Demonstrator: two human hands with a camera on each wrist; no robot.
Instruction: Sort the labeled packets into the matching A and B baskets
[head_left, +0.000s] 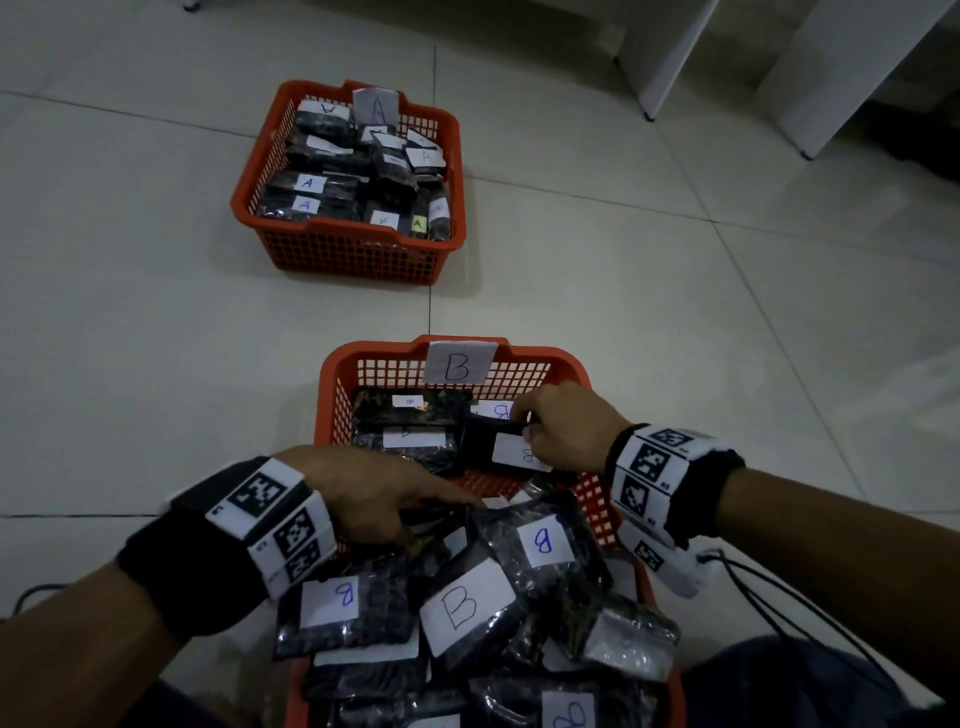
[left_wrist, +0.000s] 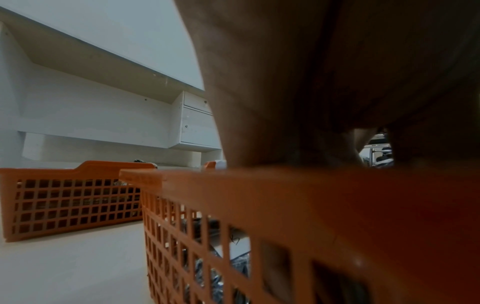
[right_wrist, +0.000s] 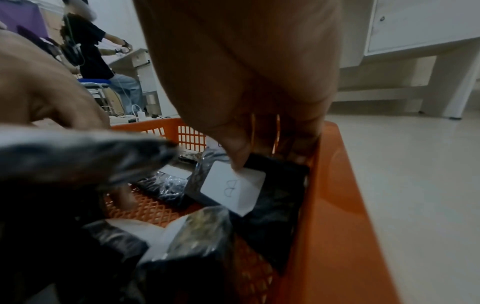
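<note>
Basket A stands far on the floor, filled with dark packets labelled A. Basket B is nearer and holds a few B packets. Over its right side my right hand pinches the top edge of a dark packet with a white B label. In the right wrist view a fingertip touches a B-labelled packet. The closest basket is heaped with B packets. My left hand reaches into that heap, forefinger over and thumb under a dark packet. The basket rim hides the left fingertips.
White furniture legs stand at the far right. Black cords trail on the tiled floor by my right forearm. A seated person shows far off in the right wrist view. Bare floor lies between the baskets.
</note>
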